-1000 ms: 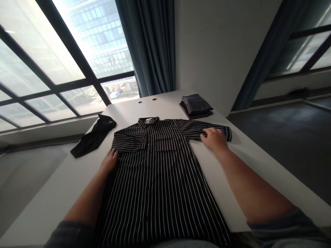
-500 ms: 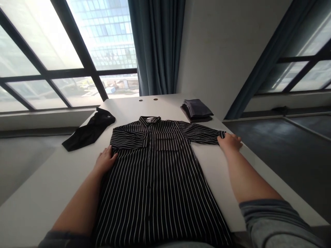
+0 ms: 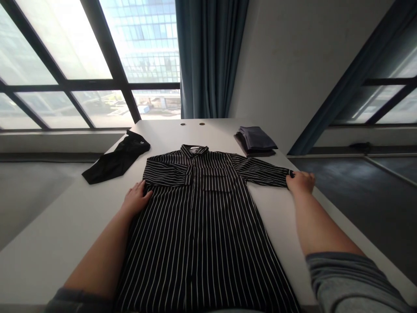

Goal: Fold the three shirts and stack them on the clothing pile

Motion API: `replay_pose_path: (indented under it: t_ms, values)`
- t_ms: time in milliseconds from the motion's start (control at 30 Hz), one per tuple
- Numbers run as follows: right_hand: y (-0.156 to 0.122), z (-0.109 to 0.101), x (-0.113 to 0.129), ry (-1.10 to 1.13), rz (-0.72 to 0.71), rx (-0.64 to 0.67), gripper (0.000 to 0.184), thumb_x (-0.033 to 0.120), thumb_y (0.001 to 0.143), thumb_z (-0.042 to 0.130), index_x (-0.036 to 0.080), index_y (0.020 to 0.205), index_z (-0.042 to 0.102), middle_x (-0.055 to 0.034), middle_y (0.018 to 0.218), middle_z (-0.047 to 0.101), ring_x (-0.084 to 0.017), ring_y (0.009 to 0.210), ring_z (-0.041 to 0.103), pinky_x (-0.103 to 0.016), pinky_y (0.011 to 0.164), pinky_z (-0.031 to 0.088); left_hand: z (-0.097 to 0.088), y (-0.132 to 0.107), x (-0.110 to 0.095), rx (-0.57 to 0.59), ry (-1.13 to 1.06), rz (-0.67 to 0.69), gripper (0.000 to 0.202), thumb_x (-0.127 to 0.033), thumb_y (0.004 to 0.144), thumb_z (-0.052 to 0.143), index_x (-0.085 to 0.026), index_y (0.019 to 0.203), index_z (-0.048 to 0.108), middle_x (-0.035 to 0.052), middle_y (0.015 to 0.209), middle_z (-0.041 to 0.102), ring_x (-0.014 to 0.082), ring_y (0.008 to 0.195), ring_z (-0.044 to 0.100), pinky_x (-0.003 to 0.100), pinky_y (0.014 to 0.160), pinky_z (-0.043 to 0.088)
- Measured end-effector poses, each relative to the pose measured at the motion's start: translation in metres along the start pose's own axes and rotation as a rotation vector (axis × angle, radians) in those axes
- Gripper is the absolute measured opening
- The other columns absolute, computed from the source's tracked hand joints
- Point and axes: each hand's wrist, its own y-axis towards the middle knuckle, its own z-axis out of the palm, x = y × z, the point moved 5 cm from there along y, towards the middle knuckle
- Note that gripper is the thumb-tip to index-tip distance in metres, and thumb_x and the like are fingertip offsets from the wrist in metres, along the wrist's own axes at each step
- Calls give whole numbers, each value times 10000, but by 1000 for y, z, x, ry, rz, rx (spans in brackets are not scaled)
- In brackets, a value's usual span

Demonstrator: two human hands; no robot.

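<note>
Striped shirt (image 3: 208,234): one, laid flat mid-table, collar (image 3: 194,150) at twelve o'clock, folded sleeve (image 3: 166,174) crossing the chest.
Left hand (image 3: 136,198): ten o'clock, fingers on shirt's edge; grip cannot be told.
Right hand (image 3: 301,182): two o'clock, fingers closed on outstretched sleeve's (image 3: 267,172) end.
Black garment (image 3: 117,161): ten o'clock, farther out.
Folded stack (image 3: 256,140): one o'clock.

My right hand (image 3: 301,182) is gripping the far end of the shirt's (image 3: 208,243) outstretched sleeve (image 3: 265,171) now, no longer resting partway along it, and is covering most of the cuff (image 3: 290,173) that was showing a second ago. My right arm (image 3: 321,226) is reaching farther out. My left hand (image 3: 135,201) is spreading its thumb (image 3: 149,194) more. My view is levelling, so the window frame (image 3: 156,86) is running straighter across.
</note>
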Motion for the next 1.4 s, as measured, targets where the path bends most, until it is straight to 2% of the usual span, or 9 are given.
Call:
replay_pose_path:
  t_ms: [100, 200, 333, 567, 833, 933, 1133, 1267, 1400]
  values:
    - [-2, -6, 7, 66, 55, 25, 467, 304, 883, 513, 87, 1257, 690, -253, 1181, 689, -375, 1188, 608, -521, 1064, 453, 1, 1, 0, 4, 0, 3, 742, -495, 1012, 413, -102, 1632, 309, 151, 1685, 351, 312, 1577, 285, 503, 1286, 234]
    - [-6, -14, 13, 172, 138, 12, 475, 317, 917, 496, 130, 1329, 641, -238, 1179, 705, -381, 1078, 660, -504, 962, 509, 1, 2, 0, -5, 6, 2, 731, -492, 1010, 417, -116, 1629, 320, 146, 1683, 357, 310, 1575, 292, 502, 1282, 242]
    - [-9, -30, 22, 254, 140, -81, 423, 298, 922, 511, 149, 1296, 643, -230, 1204, 714, -368, 1091, 666, -462, 973, 501, 2, 3, 1, -12, 13, -1, 728, -494, 1009, 418, -118, 1626, 330, 147, 1680, 364, 305, 1572, 300, 482, 1283, 243]
    - [-1, -57, 51, 311, 76, -155, 346, 236, 896, 572, 160, 1215, 684, -223, 1217, 728, -344, 1116, 669, -412, 975, 482, 2, 2, 0, -36, 1, 8, 707, -482, 1006, 436, -129, 1613, 357, 147, 1671, 381, 306, 1566, 315, 474, 1280, 244]
    - [31, -70, 90, 382, 66, -113, 551, 184, 780, 707, 198, 1326, 629, -155, 1151, 747, -249, 930, 667, -334, 811, 476, 1, -1, -2, -17, -30, -1, 711, -488, 1004, 436, -142, 1620, 355, 137, 1684, 359, 316, 1571, 299, 516, 1283, 236]
    - [38, -90, 124, 384, -34, -118, 510, 186, 785, 697, 204, 1293, 660, -133, 1103, 742, -215, 854, 640, -312, 756, 455, 2, 0, -1, -34, -44, 7, 697, -485, 996, 453, -162, 1609, 380, 129, 1678, 373, 322, 1564, 312, 522, 1280, 238]
    - [24, -127, 226, 327, -293, -81, 447, 160, 769, 665, 192, 1212, 709, -88, 991, 741, -212, 796, 622, -312, 755, 464, 3, 0, -2, -40, -60, 14, 696, -492, 992, 454, -165, 1604, 395, 125, 1682, 367, 336, 1562, 312, 529, 1279, 238]
    - [7, -130, 288, 303, -444, -52, 435, 154, 763, 648, 187, 1192, 717, -94, 1013, 765, -238, 846, 657, -322, 797, 493, 1, -2, -4, -51, -68, 22, 697, -492, 990, 460, -158, 1598, 405, 126, 1678, 375, 339, 1557, 318, 524, 1278, 238]
    - [-10, -120, 336, 282, -527, -10, 461, 169, 773, 649, 216, 1229, 704, -85, 1034, 775, -256, 867, 678, -336, 817, 507, -3, -3, -5, -43, -76, 19, 697, -501, 987, 462, -160, 1593, 415, 133, 1675, 377, 334, 1554, 326, 516, 1276, 246]
